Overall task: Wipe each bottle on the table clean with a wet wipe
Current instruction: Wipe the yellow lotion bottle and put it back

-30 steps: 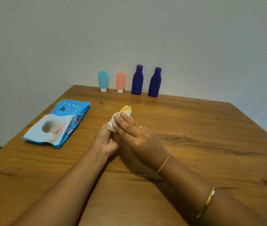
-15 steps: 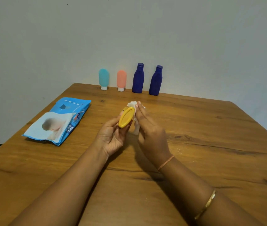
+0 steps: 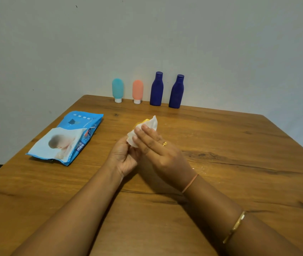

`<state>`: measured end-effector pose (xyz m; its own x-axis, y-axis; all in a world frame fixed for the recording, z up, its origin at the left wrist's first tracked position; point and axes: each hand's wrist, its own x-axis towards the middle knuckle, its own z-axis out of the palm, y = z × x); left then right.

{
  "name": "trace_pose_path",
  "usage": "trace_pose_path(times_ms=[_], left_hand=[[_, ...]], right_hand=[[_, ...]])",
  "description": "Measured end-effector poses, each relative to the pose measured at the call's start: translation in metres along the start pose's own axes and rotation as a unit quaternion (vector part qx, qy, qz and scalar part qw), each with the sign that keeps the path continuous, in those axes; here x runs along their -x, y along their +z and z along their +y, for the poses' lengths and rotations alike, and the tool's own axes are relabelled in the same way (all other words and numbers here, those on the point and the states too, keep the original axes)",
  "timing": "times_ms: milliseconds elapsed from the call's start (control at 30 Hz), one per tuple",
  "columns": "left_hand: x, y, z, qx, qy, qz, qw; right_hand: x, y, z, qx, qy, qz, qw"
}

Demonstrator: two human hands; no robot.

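Observation:
My left hand (image 3: 124, 157) grips a small yellow bottle (image 3: 141, 123) above the middle of the table; only its top edge shows. A white wet wipe (image 3: 151, 123) is wrapped over the bottle, and my right hand (image 3: 161, 151) presses the wipe against it with fingers laid flat across. At the table's far edge, against the wall, stand a teal bottle (image 3: 117, 90), a salmon-pink bottle (image 3: 137, 91) and two dark blue bottles (image 3: 156, 89) (image 3: 176, 91), all upright in a row.
A blue pack of wet wipes (image 3: 67, 137) lies flat on the left side of the wooden table (image 3: 239, 163). A plain wall rises right behind the row of bottles.
Half a second ago the yellow bottle was exposed with the wipe behind it; now my right hand has swept the wipe back over it, covering most of the bottle.

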<state>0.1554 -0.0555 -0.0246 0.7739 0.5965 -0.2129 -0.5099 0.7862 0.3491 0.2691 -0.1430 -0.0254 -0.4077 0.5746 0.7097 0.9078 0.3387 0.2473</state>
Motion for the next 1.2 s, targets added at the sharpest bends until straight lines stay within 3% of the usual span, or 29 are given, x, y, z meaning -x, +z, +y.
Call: trace_pose_path(times_ms=[300, 367, 500, 600, 700, 833, 1000, 1100, 1200], left_hand=[[0.003, 0.008, -0.005, -0.067, 0.060, 0.022, 0.996], [0.004, 0.011, -0.006, -0.137, 0.089, 0.033, 0.986], [0.009, 0.019, -0.017, -0.384, 0.175, 0.068, 0.904], [0.006, 0.023, -0.025, -0.476, 0.230, 0.062, 0.847], [-0.002, 0.026, -0.028, -0.568, 0.246, 0.074, 0.782], [-0.018, 0.033, -0.036, -0.643, 0.232, 0.092, 0.724], [-0.050, 0.054, -0.040, -0.653, 0.236, 0.095, 0.713], [-0.076, 0.067, -0.043, -0.618, 0.244, 0.081, 0.743], [-0.106, 0.077, -0.049, -0.588, 0.249, 0.074, 0.766]], right_hand=[[0.008, -0.004, 0.017, -0.026, 0.055, 0.035, 0.998], [0.010, -0.005, 0.018, -0.059, 0.132, 0.027, 0.989], [0.012, -0.013, 0.033, -0.221, 0.416, 0.066, 0.880], [0.010, -0.019, 0.049, -0.232, 0.498, 0.100, 0.829], [0.010, -0.021, 0.061, -0.230, 0.576, 0.081, 0.780], [0.012, -0.020, 0.069, -0.272, 0.585, 0.047, 0.763], [0.013, -0.019, 0.084, -0.334, 0.563, -0.028, 0.755], [0.018, -0.020, 0.106, -0.338, 0.559, -0.050, 0.755], [0.022, -0.016, 0.134, -0.322, 0.578, -0.012, 0.750]])
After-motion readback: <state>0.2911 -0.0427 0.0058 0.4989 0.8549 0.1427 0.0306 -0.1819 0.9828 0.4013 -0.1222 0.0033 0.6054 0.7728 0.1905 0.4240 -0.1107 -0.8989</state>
